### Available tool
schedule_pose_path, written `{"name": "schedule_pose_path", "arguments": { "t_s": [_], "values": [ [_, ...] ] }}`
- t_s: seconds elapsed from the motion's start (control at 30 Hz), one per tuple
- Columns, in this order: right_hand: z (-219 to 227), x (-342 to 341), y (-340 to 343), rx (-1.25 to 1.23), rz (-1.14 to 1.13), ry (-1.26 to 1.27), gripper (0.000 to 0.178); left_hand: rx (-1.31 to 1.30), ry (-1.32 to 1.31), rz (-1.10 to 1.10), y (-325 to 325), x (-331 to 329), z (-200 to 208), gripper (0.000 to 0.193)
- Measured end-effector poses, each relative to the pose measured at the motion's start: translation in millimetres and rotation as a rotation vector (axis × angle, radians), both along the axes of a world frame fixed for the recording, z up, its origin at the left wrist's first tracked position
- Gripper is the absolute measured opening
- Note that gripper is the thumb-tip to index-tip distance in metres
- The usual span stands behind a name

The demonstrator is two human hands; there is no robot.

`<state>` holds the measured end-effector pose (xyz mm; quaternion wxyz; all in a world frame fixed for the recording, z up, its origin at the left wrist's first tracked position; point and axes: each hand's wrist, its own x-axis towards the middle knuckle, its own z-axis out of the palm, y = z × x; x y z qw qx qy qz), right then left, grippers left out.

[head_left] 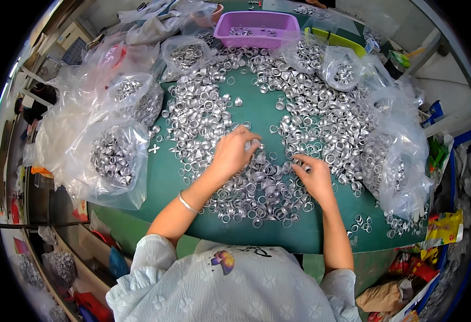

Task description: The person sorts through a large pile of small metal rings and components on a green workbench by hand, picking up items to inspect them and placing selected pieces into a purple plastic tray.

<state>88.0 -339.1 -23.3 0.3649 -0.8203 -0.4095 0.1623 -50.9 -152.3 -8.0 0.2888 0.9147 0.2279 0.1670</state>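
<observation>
Silver metal rings [270, 182] lie heaped on a green tabletop [203, 228] between and in front of my forearms. My left hand [234, 151] is over the far left side of this heap, its fingers curled around a few silver rings. To its right, my right hand [316, 176] pinches a small silver ring between thumb and forefinger, though the fingers partly cover it. A wide band of more rings [198, 110] spreads beyond my left hand, and another mass of rings [332, 121] lies beyond my right.
Clear plastic bags of rings stand at the left [112, 155] and right [394, 166]. A purple basket [257, 40] with some rings sits at the far edge, beside a yellow-green tray [335, 42]. Snack-like packages [445, 231] lie low at the right.
</observation>
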Motion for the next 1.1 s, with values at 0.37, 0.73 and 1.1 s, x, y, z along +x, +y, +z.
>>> {"name": "schedule_pose_path", "arguments": {
  "t_s": [0.37,0.73,1.1],
  "values": [
    [5.4,0.1,13.0,-0.29,0.162,-0.182,0.022,0.252,0.286,-0.115,10.9,28.3,-25.0,0.017],
    [2.8,7.8,-10.6,0.724,0.009,1.907,0.027,-0.66,-0.152,-0.071,23.6,-6.1,-12.7,0.011],
    [7.1,-17.2,29.1,-0.301,0.129,-0.088,0.037,-1.628,-0.453,-0.154,21.3,-17.5,-20.2,0.034]
  ]
}}
